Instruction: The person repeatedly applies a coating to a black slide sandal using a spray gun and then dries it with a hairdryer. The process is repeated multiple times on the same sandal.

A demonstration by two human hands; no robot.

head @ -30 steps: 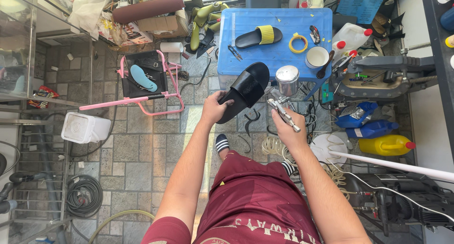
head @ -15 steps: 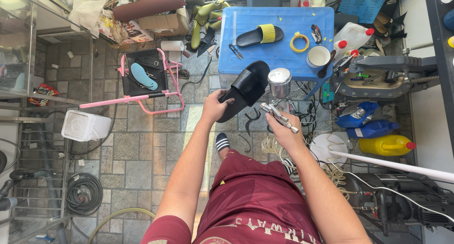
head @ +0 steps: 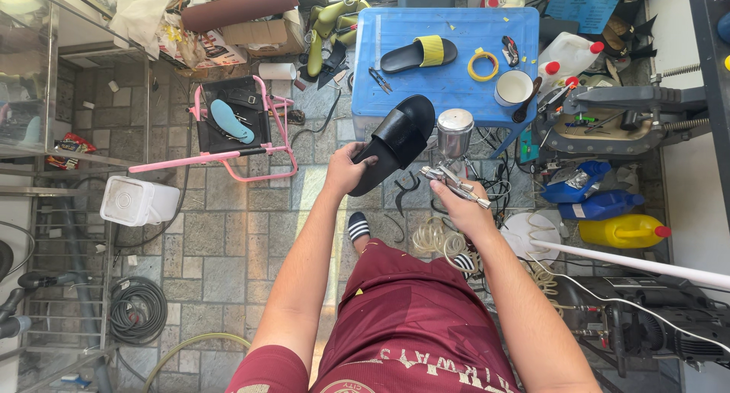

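My left hand (head: 348,167) grips the heel end of a black slide sandal (head: 399,136), holding it up at an angle over the floor. My right hand (head: 462,203) is closed on a metal spray gun (head: 454,181) whose round silver cup (head: 455,130) stands upright just right of the sandal. The gun's nozzle points left toward the sandal. A coiled clear hose (head: 437,239) hangs below the gun. On the blue table (head: 449,89) ahead lies a second sandal, black with a yellow strap (head: 419,54).
The blue table also bears a yellow tape ring (head: 483,64), a white cup (head: 514,87) and scissors (head: 380,79). A pink folding stool (head: 228,134) stands left, a white bucket (head: 139,200) beside it. Blue and yellow jugs (head: 620,231) and a machine (head: 608,119) crowd the right.
The spray gun and its cup have shifted slightly down and left, closer to the sandal. The left hand keeps the sandal almost still.
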